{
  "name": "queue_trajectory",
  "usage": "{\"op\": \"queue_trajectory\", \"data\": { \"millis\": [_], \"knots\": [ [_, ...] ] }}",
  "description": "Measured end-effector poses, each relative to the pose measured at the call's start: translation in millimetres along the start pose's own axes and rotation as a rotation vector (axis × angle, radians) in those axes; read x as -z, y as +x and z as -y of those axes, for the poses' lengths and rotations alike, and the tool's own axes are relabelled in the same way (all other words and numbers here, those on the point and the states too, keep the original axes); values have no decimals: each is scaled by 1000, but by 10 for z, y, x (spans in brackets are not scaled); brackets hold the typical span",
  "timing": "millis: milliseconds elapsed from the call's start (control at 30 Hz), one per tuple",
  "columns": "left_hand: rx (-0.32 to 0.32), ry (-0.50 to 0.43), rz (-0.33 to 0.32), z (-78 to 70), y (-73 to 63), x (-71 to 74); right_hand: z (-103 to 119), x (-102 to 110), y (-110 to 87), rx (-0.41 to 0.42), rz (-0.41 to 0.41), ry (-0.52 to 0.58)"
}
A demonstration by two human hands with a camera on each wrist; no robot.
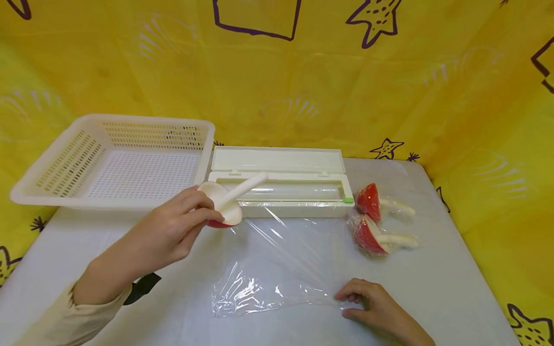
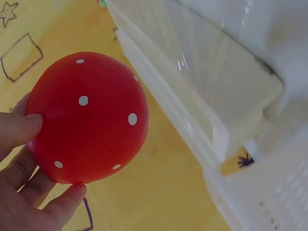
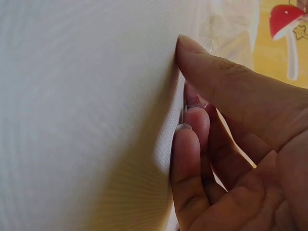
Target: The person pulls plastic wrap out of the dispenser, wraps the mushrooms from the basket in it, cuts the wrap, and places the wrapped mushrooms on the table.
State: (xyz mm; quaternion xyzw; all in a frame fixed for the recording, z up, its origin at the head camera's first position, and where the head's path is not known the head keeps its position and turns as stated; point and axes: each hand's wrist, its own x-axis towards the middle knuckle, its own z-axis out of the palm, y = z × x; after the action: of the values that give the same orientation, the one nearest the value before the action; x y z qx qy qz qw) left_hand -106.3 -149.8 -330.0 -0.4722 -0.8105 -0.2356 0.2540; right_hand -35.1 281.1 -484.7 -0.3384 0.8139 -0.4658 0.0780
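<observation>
My left hand (image 1: 173, 226) grips a toy mushroom (image 1: 233, 192) by its cap, raised near the front of the wrap box; its pale stem points up and right. In the left wrist view, the fingers hold the rim of the red, white-dotted cap (image 2: 91, 115). A sheet of clear plastic wrap (image 1: 277, 269) runs from the white dispenser box (image 1: 298, 210) towards me over the table. My right hand (image 1: 372, 305) rests at the sheet's near right corner, thumb and fingers bent but apart. In the right wrist view, its fingertips (image 3: 185, 144) meet the pale table surface.
Two mushrooms in clear wrap, an upper one (image 1: 369, 202) and a lower one (image 1: 371, 236), lie right of the box. A white slotted basket (image 1: 39, 194) stands at the back left. The box lid (image 1: 277, 159) is raised. Yellow patterned cloth (image 1: 277, 86) encloses the table's back and sides.
</observation>
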Motion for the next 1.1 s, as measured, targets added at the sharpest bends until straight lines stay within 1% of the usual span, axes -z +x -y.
{"op": "queue_trajectory", "data": {
  "millis": [100,167,367,533,633,767,933,1100],
  "knots": [
    [18,-28,59,-47,-3,-82,6,5,-2,-13,4,-8],
    [18,-39,84,-68,-4,-141,10,7,-3,-29,7,-12],
    [-25,-86,80,-128,-14,-330,26,12,3,-53,12,-25],
    [-43,-111,119,-192,-7,-492,41,21,6,-67,18,-9],
    [-73,-104,128,-222,8,-591,42,18,11,-47,11,-15],
    [-99,-90,151,-241,31,-712,36,2,36,9,-10,-54],
    [-104,-83,188,-237,43,-834,31,-25,90,67,-40,-88],
    [-75,-87,224,-195,20,-946,25,-37,144,92,-54,-149]
  ]
}}
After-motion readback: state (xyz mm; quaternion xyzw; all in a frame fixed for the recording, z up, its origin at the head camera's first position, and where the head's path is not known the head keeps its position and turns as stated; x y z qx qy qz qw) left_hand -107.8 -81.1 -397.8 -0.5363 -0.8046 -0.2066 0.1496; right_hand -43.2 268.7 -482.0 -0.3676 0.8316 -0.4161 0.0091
